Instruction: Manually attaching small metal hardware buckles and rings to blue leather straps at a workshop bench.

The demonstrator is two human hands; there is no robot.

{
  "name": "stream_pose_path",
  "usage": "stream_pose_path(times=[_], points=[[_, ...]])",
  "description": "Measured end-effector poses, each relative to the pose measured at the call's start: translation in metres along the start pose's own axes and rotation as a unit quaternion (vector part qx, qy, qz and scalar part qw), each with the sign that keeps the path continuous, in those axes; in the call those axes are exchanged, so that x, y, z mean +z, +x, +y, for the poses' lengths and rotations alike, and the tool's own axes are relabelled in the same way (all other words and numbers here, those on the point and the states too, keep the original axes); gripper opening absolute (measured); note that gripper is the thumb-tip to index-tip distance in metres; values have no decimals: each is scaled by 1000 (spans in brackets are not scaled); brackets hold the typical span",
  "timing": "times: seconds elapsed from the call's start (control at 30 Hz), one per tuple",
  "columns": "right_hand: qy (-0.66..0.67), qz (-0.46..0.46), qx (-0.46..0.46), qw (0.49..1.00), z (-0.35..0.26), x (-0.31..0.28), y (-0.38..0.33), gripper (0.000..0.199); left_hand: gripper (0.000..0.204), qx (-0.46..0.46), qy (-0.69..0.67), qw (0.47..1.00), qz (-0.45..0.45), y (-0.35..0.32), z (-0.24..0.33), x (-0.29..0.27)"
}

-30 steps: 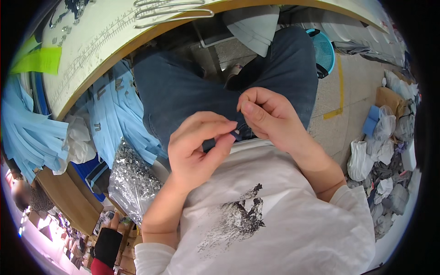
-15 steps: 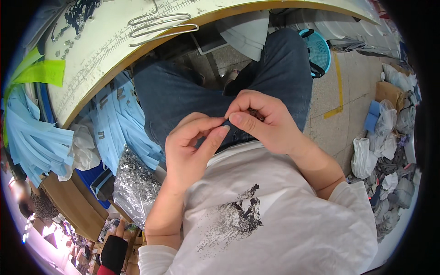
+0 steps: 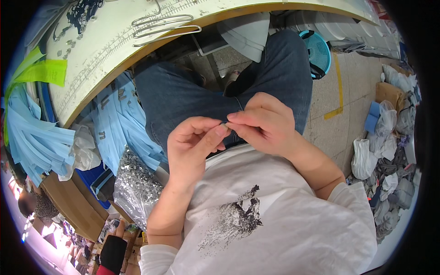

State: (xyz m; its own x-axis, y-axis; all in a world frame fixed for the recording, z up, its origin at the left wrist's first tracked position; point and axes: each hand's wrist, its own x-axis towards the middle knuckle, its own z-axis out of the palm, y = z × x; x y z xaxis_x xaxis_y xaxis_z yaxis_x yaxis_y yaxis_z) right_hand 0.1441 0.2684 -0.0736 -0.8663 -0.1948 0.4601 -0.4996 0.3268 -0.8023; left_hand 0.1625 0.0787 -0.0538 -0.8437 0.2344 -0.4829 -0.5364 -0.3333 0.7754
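Over my lap, my left hand (image 3: 190, 144) and my right hand (image 3: 266, 124) meet fingertip to fingertip, both closed in a pinch. Between them shows a tiny dark piece (image 3: 224, 122), mostly covered by the fingers and too small to name. Thumb and forefinger of each hand press at it. Left of my left forearm stands a clear plastic bag (image 3: 134, 185) full of small silvery metal pieces. Light blue fabric strips (image 3: 120, 119) with metal clips on some of them hang beside my knee.
The white worktable (image 3: 98, 50) curves ahead with printed ruler marks. On it lie a bent wire rack (image 3: 165, 20) and black cords (image 3: 80, 16) with small metal bits. A blue basket (image 3: 317, 54) stands on the floor at right, plastic bags (image 3: 364, 158) further right. A person's dark sleeve (image 3: 113, 254) shows lower left.
My right hand has turned, its fingers now folded more closely together and its knuckles higher. My left fingers have curled in slightly. The dark piece stays between the fingertips.
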Motion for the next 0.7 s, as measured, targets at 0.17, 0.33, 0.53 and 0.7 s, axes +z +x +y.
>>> stream_pose_path(times=[0.17,0.33,0.53,0.7], points=[[102,-9,90,991,0,-3,0,15,12,3,-84,996,-17,-1,-4,2],[110,-13,79,991,3,-6,2,14,12,33,-83,996,4,1,-6,3],[323,-27,332,886,-7,0,5,11,17,83,16,996,23,-1,-3,3],[319,-75,316,890,-8,-6,13,9,24,111,59,992,2,-1,-1,3]])
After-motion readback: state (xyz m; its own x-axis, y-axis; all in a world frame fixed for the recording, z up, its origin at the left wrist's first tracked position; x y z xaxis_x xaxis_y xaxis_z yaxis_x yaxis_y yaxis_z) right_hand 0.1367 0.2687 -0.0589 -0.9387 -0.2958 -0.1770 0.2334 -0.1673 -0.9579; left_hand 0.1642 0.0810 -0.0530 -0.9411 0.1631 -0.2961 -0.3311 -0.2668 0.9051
